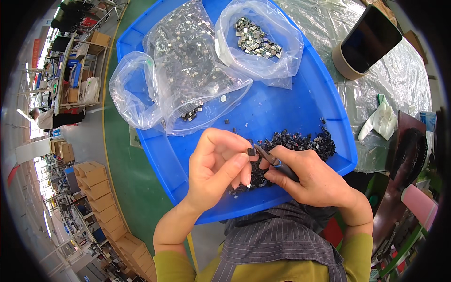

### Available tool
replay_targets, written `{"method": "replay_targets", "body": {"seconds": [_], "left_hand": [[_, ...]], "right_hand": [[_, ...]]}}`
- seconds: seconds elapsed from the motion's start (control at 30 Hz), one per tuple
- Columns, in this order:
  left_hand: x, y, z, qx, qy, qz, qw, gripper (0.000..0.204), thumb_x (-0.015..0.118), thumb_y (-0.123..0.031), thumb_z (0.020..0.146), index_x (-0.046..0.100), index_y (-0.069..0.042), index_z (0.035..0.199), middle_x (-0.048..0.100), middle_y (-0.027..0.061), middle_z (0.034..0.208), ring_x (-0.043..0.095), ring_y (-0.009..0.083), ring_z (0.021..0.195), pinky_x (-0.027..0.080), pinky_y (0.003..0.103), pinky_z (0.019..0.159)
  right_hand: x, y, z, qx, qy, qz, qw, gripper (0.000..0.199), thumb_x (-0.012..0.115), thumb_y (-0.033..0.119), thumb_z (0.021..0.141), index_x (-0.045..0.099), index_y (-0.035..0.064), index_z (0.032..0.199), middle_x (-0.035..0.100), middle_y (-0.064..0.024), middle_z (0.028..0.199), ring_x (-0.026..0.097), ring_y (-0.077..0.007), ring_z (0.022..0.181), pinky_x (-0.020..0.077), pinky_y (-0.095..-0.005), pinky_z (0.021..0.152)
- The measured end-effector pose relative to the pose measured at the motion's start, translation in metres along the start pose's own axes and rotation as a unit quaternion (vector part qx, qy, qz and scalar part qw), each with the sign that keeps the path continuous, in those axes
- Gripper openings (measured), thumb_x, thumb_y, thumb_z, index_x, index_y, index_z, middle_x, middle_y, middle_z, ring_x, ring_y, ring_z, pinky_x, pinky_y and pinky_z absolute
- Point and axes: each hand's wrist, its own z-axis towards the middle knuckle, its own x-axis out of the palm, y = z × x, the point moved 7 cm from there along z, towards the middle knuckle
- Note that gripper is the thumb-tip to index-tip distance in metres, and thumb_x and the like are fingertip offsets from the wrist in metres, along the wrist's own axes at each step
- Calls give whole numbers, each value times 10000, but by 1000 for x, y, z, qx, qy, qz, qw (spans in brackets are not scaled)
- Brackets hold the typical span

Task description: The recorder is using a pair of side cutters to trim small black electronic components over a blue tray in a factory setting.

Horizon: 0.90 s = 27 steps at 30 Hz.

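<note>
Between the thumb and index finger of my left hand (216, 169) I pinch a small black rectangular part (252, 152). My right hand (312, 176) is closed around dark-handled cutting pliers (282, 167), whose jaws meet the part's right side. Both hands are over the near part of a blue plastic tray (300, 101). Under and beyond my right hand lies a pile of black plastic scraps (322, 144). A large clear bag (183, 56) of small metal-and-black parts lies across the tray's far left. Beside it an open clear bag (256, 40) holds shiny metallic pieces.
Another clear bag (134, 89) hangs over the tray's left rim. To the right, a plastic-covered table carries a phone (371, 41) on a round beige stand (346, 66) and a white glove (381, 120). Cardboard boxes (105, 202) line the floor at left; a person (51, 118) is farther off.
</note>
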Motion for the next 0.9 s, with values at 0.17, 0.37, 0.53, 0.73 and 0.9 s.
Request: {"method": "replay_targets", "body": {"seconds": [0.17,0.37,0.53,0.73,0.9], "left_hand": [[-4,1,1,9,-8,41,999,155,541,66,932,509,-2,1067,590,129,1011,597,107,686,429,189,515],[-4,-1,1,19,-31,110,993,116,588,-15,931,497,-26,1002,569,133,916,557,114,588,431,200,475],[-3,-2,1,16,-42,123,991,114,598,-21,930,503,-26,993,570,129,905,553,108,586,433,200,478],[-5,0,-1,22,-32,87,995,133,574,51,930,538,-16,1039,592,96,934,575,86,676,427,188,530],[-6,-2,0,24,-31,109,993,129,574,54,928,548,-14,1035,590,96,937,570,82,673,430,189,532]], "right_hand": [[1,0,0,4,11,-1,1000,201,634,68,880,581,-1,1061,669,-170,935,662,-367,888,511,-392,770],[2,0,1,-3,19,-8,1000,216,636,75,878,575,-2,1071,663,-175,960,652,-371,911,506,-399,778],[2,0,2,-5,22,-6,1000,229,638,81,881,571,-6,1082,660,-181,971,649,-369,926,507,-403,793],[4,0,2,-46,4,3,999,266,621,178,916,499,-13,1055,604,-224,896,603,-432,867,466,-487,710],[6,-1,3,-53,9,-1,999,274,612,187,926,482,-19,1052,598,-222,893,593,-436,879,459,-486,738]]}}
